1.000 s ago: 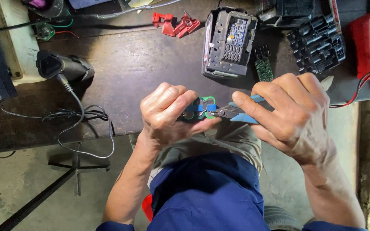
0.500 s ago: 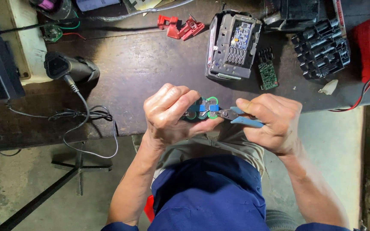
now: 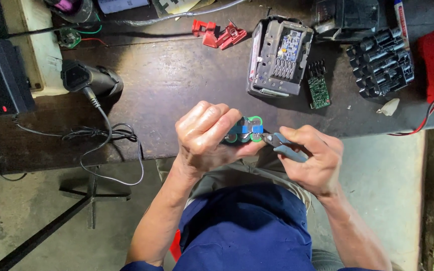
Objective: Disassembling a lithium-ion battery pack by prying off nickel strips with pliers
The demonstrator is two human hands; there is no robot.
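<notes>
bare dark bench (image 3: 177, 90) ahead of hands, open grey casing (image 3: 279, 57) and cable loop (image 3: 109, 138) flanking

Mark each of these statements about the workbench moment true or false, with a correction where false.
1. The left hand grips a pack of green-ringed battery cells. True.
2. The right hand is empty. False: it holds blue-handled pliers whose tip meets the pack.
3. The open grey battery case lies on the bench beyond the hands. True.
4. The small green circuit board rests in the person's lap. False: it lies on the bench beside the case.
5. Red plastic clips lie at the far side of the bench. True.
</notes>
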